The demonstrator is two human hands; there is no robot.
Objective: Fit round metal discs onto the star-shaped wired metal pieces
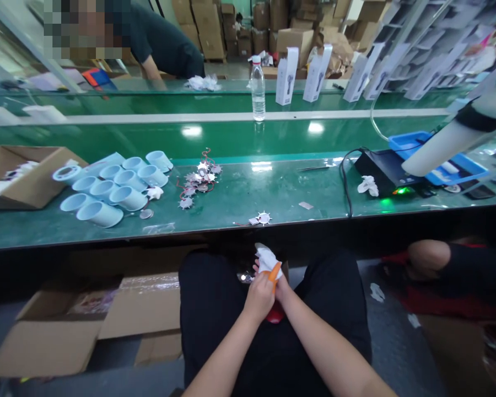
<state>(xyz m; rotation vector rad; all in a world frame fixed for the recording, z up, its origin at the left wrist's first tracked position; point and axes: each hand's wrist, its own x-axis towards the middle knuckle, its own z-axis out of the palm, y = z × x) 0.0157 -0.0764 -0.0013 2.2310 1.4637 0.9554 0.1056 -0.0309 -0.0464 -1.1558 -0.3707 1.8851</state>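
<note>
Bare forearms rise from the bottom edge, over dark-trousered legs. At lower centre, the left hand has its grip closed round a slim orange item; the right hand cradles a crumpled-looking white piece with a greyish, rounded tip. On the green counter, a cardboard box, far left, holds white parts; a blue tray, right, holds hard-to-read things. Lower left, an open carton contains clear plastic.
</note>
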